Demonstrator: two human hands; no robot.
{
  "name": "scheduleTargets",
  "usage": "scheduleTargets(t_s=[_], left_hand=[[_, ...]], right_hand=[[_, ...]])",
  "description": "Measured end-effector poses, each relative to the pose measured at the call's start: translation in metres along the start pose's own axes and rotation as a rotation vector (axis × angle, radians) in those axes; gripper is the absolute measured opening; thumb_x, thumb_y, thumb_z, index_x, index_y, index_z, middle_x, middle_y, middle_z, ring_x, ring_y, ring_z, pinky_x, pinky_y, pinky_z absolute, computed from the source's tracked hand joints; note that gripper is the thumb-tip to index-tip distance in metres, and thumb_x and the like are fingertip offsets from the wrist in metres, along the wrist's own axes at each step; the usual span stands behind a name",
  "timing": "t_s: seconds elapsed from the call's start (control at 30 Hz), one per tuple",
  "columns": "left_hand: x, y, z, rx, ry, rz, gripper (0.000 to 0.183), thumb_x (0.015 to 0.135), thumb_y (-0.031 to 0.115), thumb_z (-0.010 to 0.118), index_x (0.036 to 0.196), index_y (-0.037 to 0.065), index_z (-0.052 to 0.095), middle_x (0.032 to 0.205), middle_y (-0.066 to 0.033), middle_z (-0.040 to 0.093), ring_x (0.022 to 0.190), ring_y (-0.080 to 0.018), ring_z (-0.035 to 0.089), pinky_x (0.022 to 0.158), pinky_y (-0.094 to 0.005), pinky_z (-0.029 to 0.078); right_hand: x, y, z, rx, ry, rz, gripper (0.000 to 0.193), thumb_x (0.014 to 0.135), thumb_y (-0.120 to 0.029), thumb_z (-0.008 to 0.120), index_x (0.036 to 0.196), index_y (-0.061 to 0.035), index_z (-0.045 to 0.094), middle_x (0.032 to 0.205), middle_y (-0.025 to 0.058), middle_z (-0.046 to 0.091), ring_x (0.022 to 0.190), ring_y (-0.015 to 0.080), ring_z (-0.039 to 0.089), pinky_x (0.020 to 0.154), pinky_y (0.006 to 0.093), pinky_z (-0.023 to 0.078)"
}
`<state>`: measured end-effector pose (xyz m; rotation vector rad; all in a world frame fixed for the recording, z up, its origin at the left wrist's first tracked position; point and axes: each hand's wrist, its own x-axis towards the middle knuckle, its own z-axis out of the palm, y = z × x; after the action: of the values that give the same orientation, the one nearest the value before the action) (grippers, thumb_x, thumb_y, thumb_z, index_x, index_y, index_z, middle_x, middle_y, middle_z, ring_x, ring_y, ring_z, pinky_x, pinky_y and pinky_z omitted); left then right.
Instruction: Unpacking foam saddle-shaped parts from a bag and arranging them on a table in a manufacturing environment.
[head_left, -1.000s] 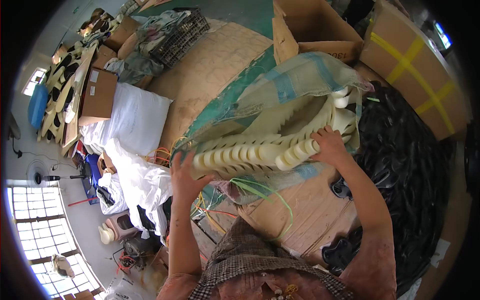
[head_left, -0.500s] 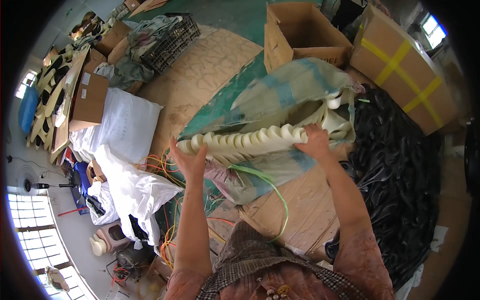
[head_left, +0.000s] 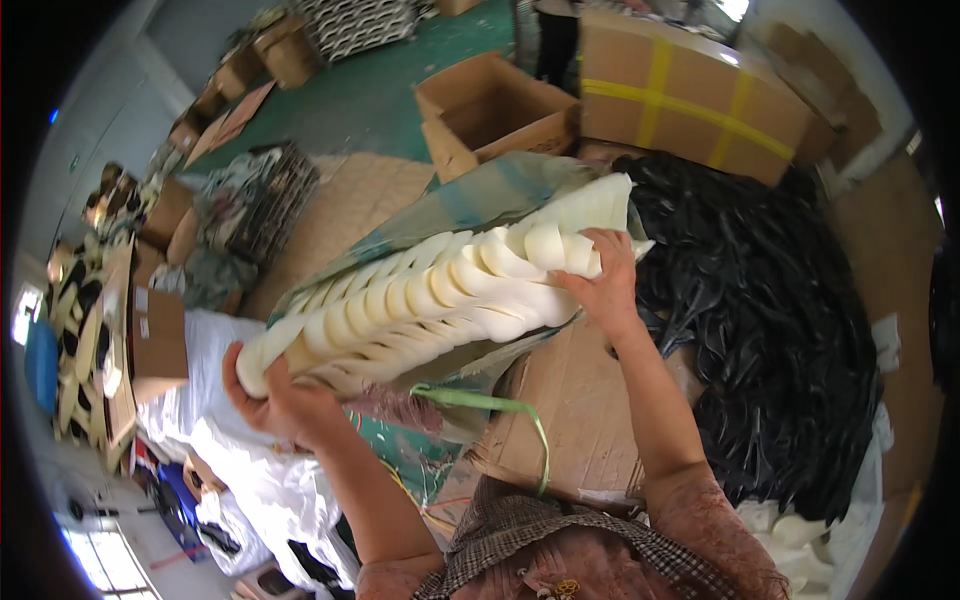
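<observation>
Left hand (head_left: 290, 408), right hand (head_left: 608, 285) clamped on opposite ends of cream stack (head_left: 425, 292); long axis slants away to right.

Got both arms (head_left: 660, 420) stretched out, gripping pretty wide with left hand (head_left: 283, 402) down low and right hand (head_left: 606, 285) higher, fingers (head_left: 606, 240) curled.

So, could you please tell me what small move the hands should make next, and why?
Probably press gently inward: the left hand and right hand grip near opposite ends of a row of overlapping cream pieces, and no tie shows around it.
</observation>
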<state>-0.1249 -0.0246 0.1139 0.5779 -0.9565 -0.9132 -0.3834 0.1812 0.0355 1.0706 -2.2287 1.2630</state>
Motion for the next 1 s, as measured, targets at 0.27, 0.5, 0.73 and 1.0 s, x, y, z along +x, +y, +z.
scheduleTargets(t_s=[0.27, 0.5, 0.73, 1.0], left_hand=[[-0.025, 0.122, 0.083, -0.202, -0.094, 0.413, 0.039, 0.067, 0.007, 0.051, 0.103, -0.006, 0.058, 0.102, -0.0167, 0.058, 0.089, -0.0287, 0.060, 0.079, -0.0371, 0.053], [-0.098, 0.173, 0.142, -0.628, -0.414, 0.262, 0.035, 0.064, 0.000, 0.052, 0.097, -0.007, 0.060, 0.096, -0.0170, 0.060, 0.081, -0.0293, 0.062, 0.072, -0.0381, 0.057], [-0.220, 0.283, 0.129, -0.763, -0.752, -0.075, 0.029, 0.064, 0.002, 0.053, 0.090, -0.006, 0.064, 0.094, -0.0164, 0.061, 0.078, -0.0260, 0.062, 0.068, -0.0368, 0.058], [-0.376, 0.474, 0.048, -1.603, -1.004, -0.547, 0.030, 0.059, -0.002, 0.065, 0.089, -0.002, 0.064, 0.090, -0.0119, 0.063, 0.081, -0.0207, 0.062, 0.071, -0.0316, 0.056]], right_hand=[[0.026, -0.071, -0.120, -0.214, 0.411, -0.225, 0.051, 0.050, -0.014, 0.076, 0.098, -0.0074, 0.059, 0.099, 0.0079, 0.060, 0.095, 0.0313, 0.051, 0.081, 0.0403, 0.040], [-0.067, -0.081, -0.189, -0.282, 0.749, 0.133, 0.050, 0.048, -0.011, 0.080, 0.094, -0.0076, 0.060, 0.098, 0.0082, 0.061, 0.092, 0.0305, 0.051, 0.080, 0.0398, 0.042], [-0.224, -0.166, -0.288, -0.585, 1.126, 0.528, 0.047, 0.053, -0.012, 0.084, 0.093, -0.0041, 0.060, 0.096, 0.0097, 0.060, 0.092, 0.0291, 0.052, 0.080, 0.0378, 0.044], [-0.428, -0.312, -0.368, -0.859, 1.874, 0.681, 0.043, 0.064, -0.012, 0.083, 0.099, -0.0007, 0.060, 0.094, 0.0061, 0.064, 0.082, 0.0140, 0.060, 0.074, 0.0279, 0.049]])
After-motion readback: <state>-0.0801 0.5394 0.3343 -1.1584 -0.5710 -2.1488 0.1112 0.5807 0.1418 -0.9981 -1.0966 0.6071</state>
